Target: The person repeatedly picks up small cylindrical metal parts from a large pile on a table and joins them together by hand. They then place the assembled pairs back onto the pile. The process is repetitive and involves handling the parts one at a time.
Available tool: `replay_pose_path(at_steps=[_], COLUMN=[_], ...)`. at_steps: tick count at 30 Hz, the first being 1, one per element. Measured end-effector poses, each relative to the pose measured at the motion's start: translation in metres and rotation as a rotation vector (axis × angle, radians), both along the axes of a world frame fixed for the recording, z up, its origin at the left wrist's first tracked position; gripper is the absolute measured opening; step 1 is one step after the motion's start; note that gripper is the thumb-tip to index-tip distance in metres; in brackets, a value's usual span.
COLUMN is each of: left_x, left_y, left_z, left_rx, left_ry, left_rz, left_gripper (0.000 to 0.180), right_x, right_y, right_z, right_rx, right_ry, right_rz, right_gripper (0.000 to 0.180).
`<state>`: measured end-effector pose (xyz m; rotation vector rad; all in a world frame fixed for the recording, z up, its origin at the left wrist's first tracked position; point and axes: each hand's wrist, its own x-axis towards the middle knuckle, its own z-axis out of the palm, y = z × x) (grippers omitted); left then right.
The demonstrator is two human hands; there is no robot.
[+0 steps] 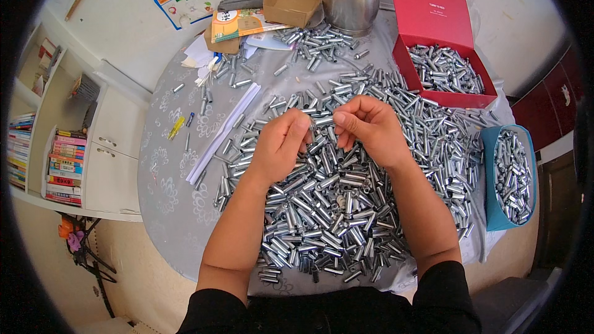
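Observation:
A big heap of short shiny metal tubes [334, 210] covers the middle of a round table with a grey patterned cloth [173, 204]. My left hand [278, 145] and my right hand [371, 128] meet above the heap, fingertips pinched together on one small metal tube [323, 120] held between them. Both forearms come up from the lower edge over the pile.
A red box [461, 98] with an open lid holds more tubes at the back right. A blue bin [492, 179] of tubes sits at the right edge. A steel pot [351, 0], a cardboard box [291, 1], booklets and paper strips lie at the back. A bookshelf stands left.

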<state>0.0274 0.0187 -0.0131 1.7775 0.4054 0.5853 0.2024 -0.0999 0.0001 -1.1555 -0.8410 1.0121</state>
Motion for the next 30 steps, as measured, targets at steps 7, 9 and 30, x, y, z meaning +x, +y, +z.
replay_pose_path(at_steps=[7, 9, 30], left_x=[0.0, 0.001, 0.001], left_y=[0.0, -0.001, -0.002], left_z=[-0.004, -0.001, -0.002], left_rx=[0.046, 0.018, -0.017], left_ry=[0.022, 0.004, -0.067], left_rz=[0.01, 0.0, 0.052], left_gripper=[0.021, 0.022, 0.02], right_x=[0.0, 0.001, 0.001], right_y=[0.001, 0.0, 0.001], right_z=[-0.001, -0.001, -0.002], right_rx=[0.007, 0.005, 0.021], right_ry=[0.011, 0.002, 0.041], right_rz=[-0.014, -0.018, -0.031], right_gripper=[0.013, 0.013, 0.014])
